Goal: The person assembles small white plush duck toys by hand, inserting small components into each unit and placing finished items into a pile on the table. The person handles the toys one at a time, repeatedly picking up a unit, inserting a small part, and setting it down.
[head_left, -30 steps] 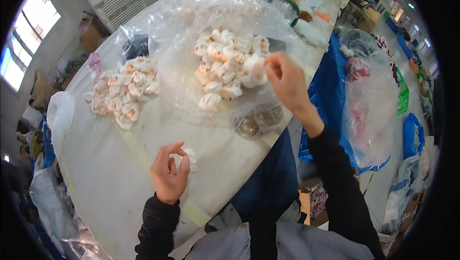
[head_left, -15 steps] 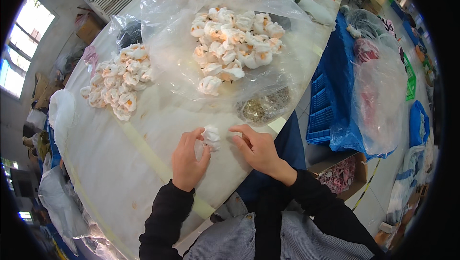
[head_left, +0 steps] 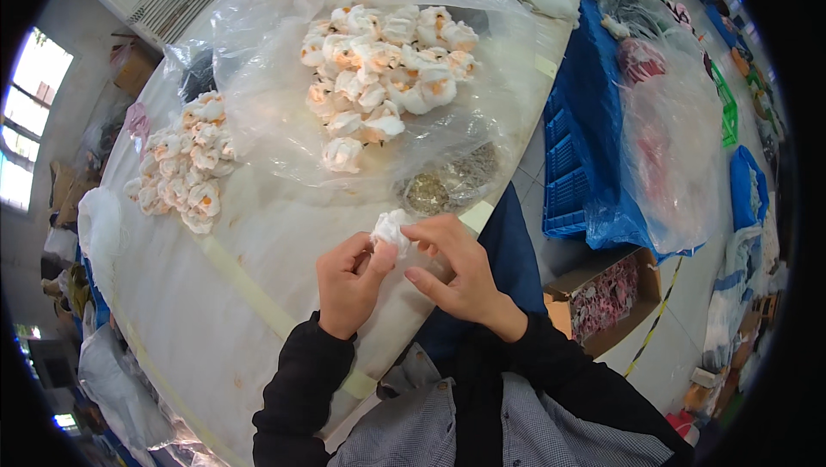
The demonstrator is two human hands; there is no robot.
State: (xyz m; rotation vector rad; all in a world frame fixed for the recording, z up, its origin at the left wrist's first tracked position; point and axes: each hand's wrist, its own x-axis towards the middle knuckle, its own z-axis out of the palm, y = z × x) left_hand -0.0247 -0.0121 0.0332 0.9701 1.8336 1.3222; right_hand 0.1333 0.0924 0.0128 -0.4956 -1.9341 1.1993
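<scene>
My left hand (head_left: 348, 284) pinches a small white fabric flower (head_left: 390, 228) between thumb and fingers, just above the table near its front edge. At the flower's right side is my right hand (head_left: 460, 265), its index fingertip at the petals and its thumb held apart below. Whether that fingertip presses on the petals is hard to tell. Beyond my hands, a loose pile of white and pale orange fabric flowers (head_left: 387, 62) lies on clear plastic sheeting (head_left: 267, 123). Another pile of similar flowers (head_left: 185, 161) sits on the table at the left.
The pale covered table (head_left: 258, 260) curves toward me. A clear bag with yellowish bits (head_left: 428, 194) lies near its right edge. Right of the table stand a blue crate (head_left: 564, 191) with plastic-wrapped goods and a cardboard box (head_left: 607, 303) of pink scraps on the floor.
The flower has come up and slightly right in my left hand, and my right index finger has moved in to its petals. The whole view has shifted a little.
</scene>
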